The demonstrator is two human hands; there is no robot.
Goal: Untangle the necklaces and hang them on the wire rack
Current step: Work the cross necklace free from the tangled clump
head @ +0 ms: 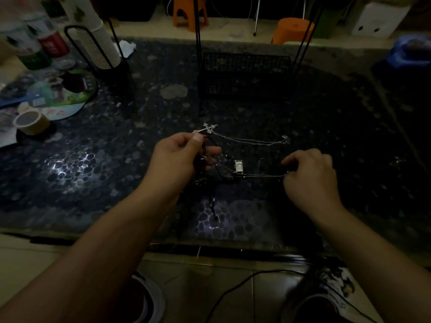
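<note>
My left hand point(180, 155) pinches the stem of a silver cross pendant point(208, 128) above the dark pebble-patterned table, with dark cords point(211, 183) bunched in its fingers and hanging down. The cross's thin silver chain point(254, 140) trails right across the table. My right hand point(310, 172) pinches the end of a second thin chain point(261, 175) pulled taut toward the tangle, near a small white rectangular pendant point(239, 165). The black wire rack point(245, 73) stands behind them, its basket at table level and thin uprights rising out of view.
A black loop stand point(93, 52) holding stacked paper cups stands at the back left. Bottles, a round printed fan and a tape roll point(31, 122) crowd the left edge. Orange stools point(190, 12) stand beyond the table. A cable lies on the floor by my feet.
</note>
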